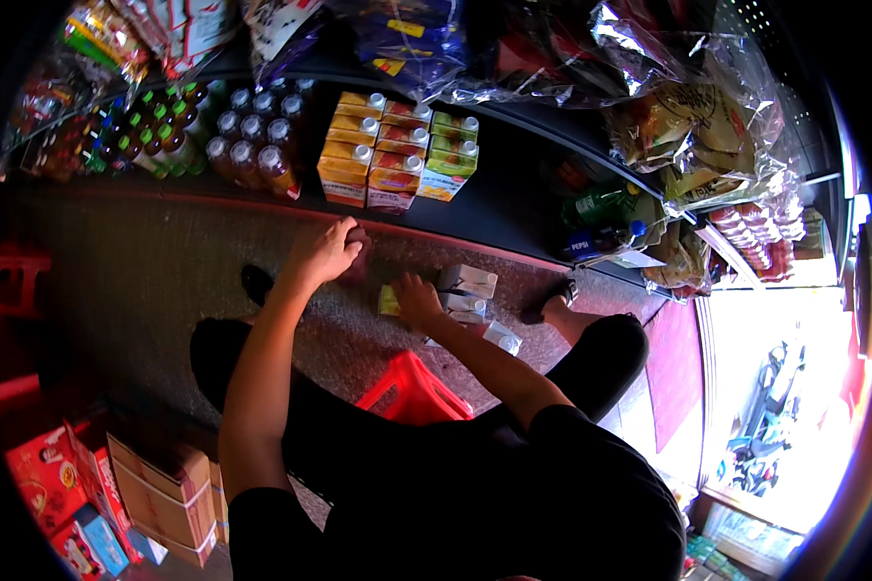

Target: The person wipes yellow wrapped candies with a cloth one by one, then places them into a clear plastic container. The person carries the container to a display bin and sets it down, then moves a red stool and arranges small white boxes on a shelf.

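My left hand (327, 254) is just in front of the low shelf's edge, its fingers closed on a dark reddish thing, cloth-like but blurred (358, 258). Lower and to the right, my right hand (420, 303) is above the floor with its fingers stretched out. A yellow-green carton (389, 301) shows beside it, partly covered by the hand. Right of that hand, several pale cartons with white caps (471, 281) stand on the floor. On the shelf, juice cartons in orange (344, 174), red-brown (394, 179) and green (446, 174) are lined up in rows.
Capped dark bottles (262, 160) and green-capped bottles (160, 136) fill the shelf's left. Soda bottles (596, 218) lie farther right. A red plastic stool (417, 385) is between my legs. Cardboard boxes (165, 494) stand at lower left, another red stool (17, 281) at far left.
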`<state>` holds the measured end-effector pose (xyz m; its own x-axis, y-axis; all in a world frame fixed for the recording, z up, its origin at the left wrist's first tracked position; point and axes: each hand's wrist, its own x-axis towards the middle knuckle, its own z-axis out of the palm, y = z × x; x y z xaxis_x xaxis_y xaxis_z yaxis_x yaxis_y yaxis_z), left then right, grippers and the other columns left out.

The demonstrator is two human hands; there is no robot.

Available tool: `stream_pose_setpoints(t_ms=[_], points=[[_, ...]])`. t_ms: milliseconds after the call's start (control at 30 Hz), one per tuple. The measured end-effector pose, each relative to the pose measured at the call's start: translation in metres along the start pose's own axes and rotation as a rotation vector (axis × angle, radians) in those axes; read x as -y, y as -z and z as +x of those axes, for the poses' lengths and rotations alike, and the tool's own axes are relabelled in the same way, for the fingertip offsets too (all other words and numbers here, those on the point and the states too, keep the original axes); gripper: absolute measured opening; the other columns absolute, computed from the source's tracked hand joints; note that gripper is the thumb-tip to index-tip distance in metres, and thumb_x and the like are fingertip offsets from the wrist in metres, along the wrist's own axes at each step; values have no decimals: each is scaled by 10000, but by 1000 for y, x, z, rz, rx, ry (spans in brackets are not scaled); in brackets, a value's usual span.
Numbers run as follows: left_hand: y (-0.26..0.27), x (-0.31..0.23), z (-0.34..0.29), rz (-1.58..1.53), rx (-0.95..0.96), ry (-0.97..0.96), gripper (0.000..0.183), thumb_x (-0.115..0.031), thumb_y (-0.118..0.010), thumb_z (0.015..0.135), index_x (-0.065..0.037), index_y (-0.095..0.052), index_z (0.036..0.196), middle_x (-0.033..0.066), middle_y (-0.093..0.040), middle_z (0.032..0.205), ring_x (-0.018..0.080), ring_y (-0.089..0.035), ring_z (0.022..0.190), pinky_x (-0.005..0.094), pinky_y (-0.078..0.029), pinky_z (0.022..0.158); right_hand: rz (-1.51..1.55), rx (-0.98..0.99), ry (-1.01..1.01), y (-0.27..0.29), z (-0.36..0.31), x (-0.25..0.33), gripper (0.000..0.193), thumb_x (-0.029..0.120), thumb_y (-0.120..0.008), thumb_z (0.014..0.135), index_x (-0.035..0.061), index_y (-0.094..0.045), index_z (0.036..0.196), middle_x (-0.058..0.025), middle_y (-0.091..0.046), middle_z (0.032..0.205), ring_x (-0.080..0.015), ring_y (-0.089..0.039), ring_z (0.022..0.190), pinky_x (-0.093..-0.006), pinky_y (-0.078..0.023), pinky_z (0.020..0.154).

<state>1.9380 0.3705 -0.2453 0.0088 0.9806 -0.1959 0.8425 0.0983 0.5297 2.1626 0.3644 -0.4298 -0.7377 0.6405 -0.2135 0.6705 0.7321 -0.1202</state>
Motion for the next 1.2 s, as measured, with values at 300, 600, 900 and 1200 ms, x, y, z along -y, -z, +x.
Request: stream_pose_setpoints(t_ms=[300, 600, 900, 1200], points=[[-22, -6, 11, -63, -3, -19, 307, -251, -631, 776, -69, -561, 1014, 164, -616, 981, 353, -579, 926, 420, -464, 786, 109, 159, -74, 20, 1, -9, 555, 293, -674, 680, 103, -496, 1170, -148, -471, 1127, -306, -488, 1046, -423, -475, 788], [-9, -30, 26, 2, 347, 189, 503, -363, -536, 877, -105, -427, 1294, 139, -458, 1320, 303, -450, 1204, 380, -376, 973, -20, -597, -199, 178, 102, -116, 724, 223, -672, 719, 109, -344, 1354, -161, -293, 1402, -360, -284, 1289, -505, -352, 914], [-27, -12, 23, -52, 135, 83, 429, -303, -580, 839, -105, -495, 1210, 149, -555, 1190, 333, -520, 1094, 403, -430, 892, -91, -485, -240, 152, 103, -122, 678, 236, -693, 662, 115, -438, 1277, -116, -456, 1119, -305, -425, 1062, -467, -370, 826], [-11, -18, 23, -35, 264, 151, 483, -334, -563, 865, -94, -454, 1270, 138, -476, 1296, 309, -458, 1187, 392, -389, 960, 122, -285, -269, 142, 88, -123, 642, 232, -703, 658, 126, -421, 1226, -108, -512, 1101, -330, -497, 1039, -418, -519, 741]])
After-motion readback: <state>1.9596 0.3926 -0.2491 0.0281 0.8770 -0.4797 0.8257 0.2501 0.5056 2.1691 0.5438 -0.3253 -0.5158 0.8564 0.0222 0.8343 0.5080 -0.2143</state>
